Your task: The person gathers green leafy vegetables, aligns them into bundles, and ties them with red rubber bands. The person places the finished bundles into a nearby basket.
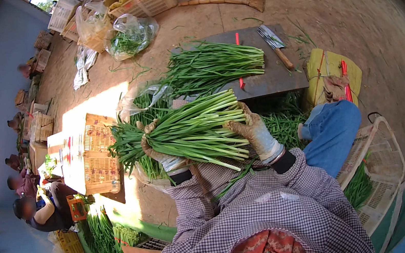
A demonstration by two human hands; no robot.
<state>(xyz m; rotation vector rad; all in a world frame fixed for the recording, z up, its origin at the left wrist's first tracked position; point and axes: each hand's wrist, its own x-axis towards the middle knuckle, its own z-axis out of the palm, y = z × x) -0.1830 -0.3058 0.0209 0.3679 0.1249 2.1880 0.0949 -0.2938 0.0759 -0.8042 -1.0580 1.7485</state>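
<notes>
A large loose bunch of garlic chives [193, 133] lies across in front of me, green leaves to the left and pale stem ends to the right. My gloved left hand [157, 145] wraps round the leafy part from below. At the pale ends, the bent fingers of my gloved right hand [256, 132] close on the outermost stems. Just beyond, a second pile of garlic chives [217, 65] rests on a dark low board [279, 82], over a red tie strip [237, 39]. A cleaver [277, 47] with a wooden handle lies to its right.
A yellow bundle [330, 77] with red strips stands right of the board. Left are an upturned plastic crate [100, 156] and a clear bag of greens [130, 35]. A broom [226, 1] lies far off; a basket [379, 169] stands right. People work at far left.
</notes>
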